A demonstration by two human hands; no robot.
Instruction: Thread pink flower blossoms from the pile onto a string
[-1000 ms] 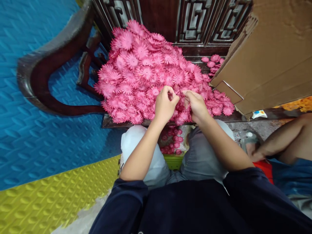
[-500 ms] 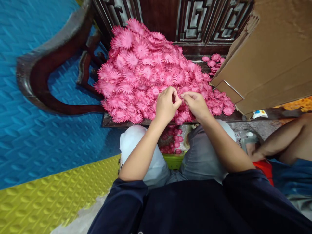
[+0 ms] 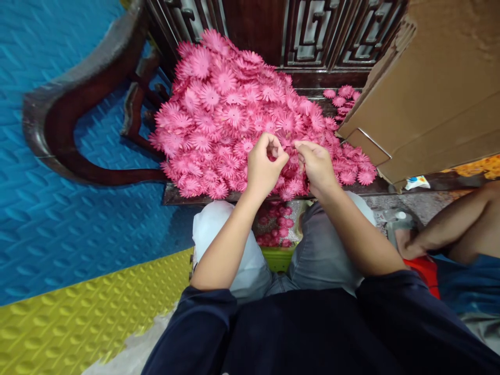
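A big heap of pink paper flowers lies on a dark wooden seat in front of me. My left hand and my right hand sit close together at the heap's near edge. Both have their fingertips pinched on pink flower pieces between them; what exactly each finger grips is hidden. More pink flowers lie in a green container between my knees.
A carved dark wooden chair back stands behind the heap, its curved arm to the left. A brown cardboard box leans at right. Another person's arm and leg are at far right. Blue and yellow foam mats cover the floor.
My hands came together at the heap's edge, then drew slightly apart, still working pink flower pieces between the fingertips. The heap has not shifted.
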